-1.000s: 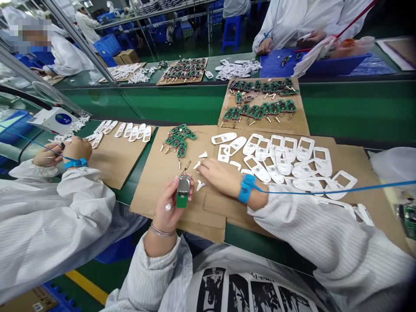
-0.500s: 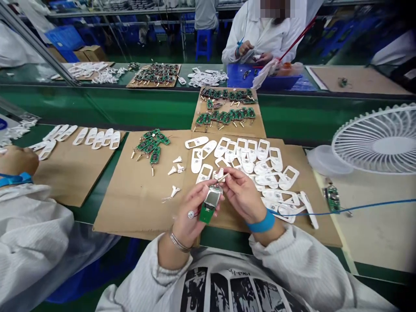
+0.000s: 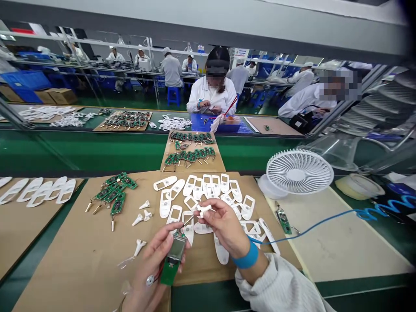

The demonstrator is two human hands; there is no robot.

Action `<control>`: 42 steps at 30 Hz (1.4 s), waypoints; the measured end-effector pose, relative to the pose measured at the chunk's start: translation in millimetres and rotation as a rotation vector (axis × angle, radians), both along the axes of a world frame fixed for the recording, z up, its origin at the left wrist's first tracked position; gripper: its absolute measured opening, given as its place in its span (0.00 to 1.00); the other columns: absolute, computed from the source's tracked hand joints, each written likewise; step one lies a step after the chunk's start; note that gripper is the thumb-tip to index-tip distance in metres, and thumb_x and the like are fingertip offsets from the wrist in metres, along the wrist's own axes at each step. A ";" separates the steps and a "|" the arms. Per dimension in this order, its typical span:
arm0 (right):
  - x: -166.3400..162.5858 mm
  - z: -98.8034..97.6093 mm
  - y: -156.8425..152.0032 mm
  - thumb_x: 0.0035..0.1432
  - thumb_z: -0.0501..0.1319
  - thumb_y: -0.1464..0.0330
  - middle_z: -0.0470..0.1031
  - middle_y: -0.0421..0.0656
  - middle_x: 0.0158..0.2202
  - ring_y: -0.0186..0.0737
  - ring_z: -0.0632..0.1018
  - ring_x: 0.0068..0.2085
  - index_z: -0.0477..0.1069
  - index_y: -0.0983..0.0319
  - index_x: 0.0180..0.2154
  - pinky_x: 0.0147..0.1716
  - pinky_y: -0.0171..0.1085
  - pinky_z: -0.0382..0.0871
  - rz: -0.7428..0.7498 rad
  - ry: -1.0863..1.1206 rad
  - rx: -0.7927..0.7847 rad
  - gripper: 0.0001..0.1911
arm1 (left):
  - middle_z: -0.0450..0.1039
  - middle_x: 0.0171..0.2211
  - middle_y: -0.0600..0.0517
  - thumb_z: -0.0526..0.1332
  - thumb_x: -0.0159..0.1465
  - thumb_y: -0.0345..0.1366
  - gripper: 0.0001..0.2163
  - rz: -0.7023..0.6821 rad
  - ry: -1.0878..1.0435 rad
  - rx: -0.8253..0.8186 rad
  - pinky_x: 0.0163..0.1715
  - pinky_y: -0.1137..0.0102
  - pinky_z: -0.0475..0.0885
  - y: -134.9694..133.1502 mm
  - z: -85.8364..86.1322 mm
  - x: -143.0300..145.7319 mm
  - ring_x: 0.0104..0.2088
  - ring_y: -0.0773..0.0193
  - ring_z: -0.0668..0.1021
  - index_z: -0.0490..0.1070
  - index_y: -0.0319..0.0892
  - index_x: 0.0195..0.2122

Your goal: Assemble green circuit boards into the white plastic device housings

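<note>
My left hand (image 3: pixel 147 273) is closed round a green circuit board (image 3: pixel 173 259) with a grey screen and a thin metal probe pointing up and to the right. Just above it, my right hand (image 3: pixel 224 225) pinches a small white plastic tip (image 3: pixel 203 209) near the end of the probe. Both hands hover over a sheet of brown cardboard (image 3: pixel 81 260). Several white plastic shells (image 3: pixel 208 190) lie spread beyond my hands. A few loose white tips (image 3: pixel 143 214) lie to the left, with a heap of green boards (image 3: pixel 113 195) behind them.
A white fan (image 3: pixel 299 171) lies at the right, and a blue cord (image 3: pixel 312 223) runs from my right wrist strap. A second cardboard with boards (image 3: pixel 191 154) sits on the green belt (image 3: pixel 65 151). Other people in white coats work across the line.
The camera has tilted up, so the hands now sit low in the picture. My right hand has lifted a white tip toward the probe of the board held in my left.
</note>
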State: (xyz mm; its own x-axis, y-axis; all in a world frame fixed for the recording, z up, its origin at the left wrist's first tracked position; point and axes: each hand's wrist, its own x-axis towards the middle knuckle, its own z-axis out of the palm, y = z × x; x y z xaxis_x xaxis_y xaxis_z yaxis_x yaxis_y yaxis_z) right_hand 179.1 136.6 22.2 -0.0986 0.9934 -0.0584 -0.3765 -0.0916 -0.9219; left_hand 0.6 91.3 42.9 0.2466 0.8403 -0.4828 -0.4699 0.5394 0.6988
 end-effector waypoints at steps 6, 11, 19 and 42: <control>7.0 15.3 0.4 0.45 0.73 0.67 0.81 0.44 0.37 0.37 0.80 0.36 0.78 0.60 0.32 0.35 0.34 0.76 0.024 -0.134 0.065 0.10 | 0.77 0.29 0.46 0.68 0.54 0.48 0.21 -0.056 0.014 0.059 0.21 0.76 0.66 4.1 6.1 2.9 0.23 0.67 0.73 0.72 0.42 0.45; 12.1 22.9 -1.7 0.47 0.71 0.69 0.81 0.43 0.33 0.35 0.80 0.34 0.80 0.59 0.33 0.33 0.32 0.76 0.065 -0.228 0.085 0.07 | 0.77 0.28 0.46 0.66 0.58 0.46 0.20 -0.087 0.016 0.155 0.20 0.76 0.68 4.0 6.2 2.7 0.24 0.67 0.74 0.72 0.40 0.46; 20.1 26.3 -5.3 0.55 0.66 0.67 0.80 0.43 0.35 0.34 0.80 0.31 0.79 0.58 0.38 0.30 0.32 0.77 0.133 -0.505 0.198 0.08 | 0.77 0.30 0.48 0.65 0.60 0.45 0.18 -0.121 0.064 0.215 0.21 0.76 0.70 4.3 -1.5 -2.0 0.25 0.67 0.75 0.72 0.41 0.47; 7.9 20.7 -25.8 0.55 0.66 0.64 0.77 0.41 0.27 0.33 0.78 0.25 0.77 0.61 0.35 0.25 0.31 0.76 0.151 -0.438 0.161 0.08 | 0.78 0.36 0.49 0.67 0.59 0.33 0.11 -0.038 1.252 1.320 0.39 0.65 0.71 -0.7 -2.5 -7.8 0.36 0.61 0.75 0.72 0.39 0.42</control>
